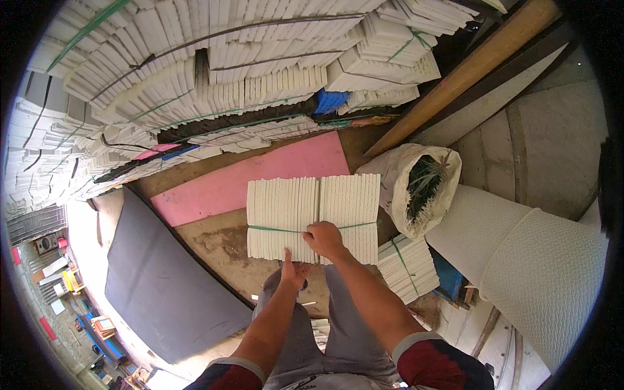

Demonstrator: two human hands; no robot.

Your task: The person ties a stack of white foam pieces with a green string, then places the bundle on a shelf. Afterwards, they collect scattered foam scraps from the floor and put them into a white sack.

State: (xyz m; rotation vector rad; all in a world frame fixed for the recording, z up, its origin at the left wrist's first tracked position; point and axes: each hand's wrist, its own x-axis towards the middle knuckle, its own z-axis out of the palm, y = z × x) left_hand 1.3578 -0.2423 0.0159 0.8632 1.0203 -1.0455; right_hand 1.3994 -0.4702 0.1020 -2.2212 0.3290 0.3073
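Observation:
A bundle of white foam-like sheets (283, 203), packed on edge in two side-by-side stacks, is in front of my legs. A thin green strap (270, 229) runs across its middle. My right hand (324, 238) is closed around the strap near the seam between the stacks. At the bundle's near edge is my left hand (294, 273), its thumb up against the sheets and its other fingers partly hidden below. Whether the bundle rests on anything underneath cannot be seen.
Strapped white stacks (260, 39) rise along the far side. A pink sheet (253, 175) lies on the floor beyond the bundle, with a dark grey sheet (162, 279) to the left. Rightward are an open sack (390, 182), another strapped bundle (409, 270), a large white roll (533, 253) and a leaning wooden beam (468, 71).

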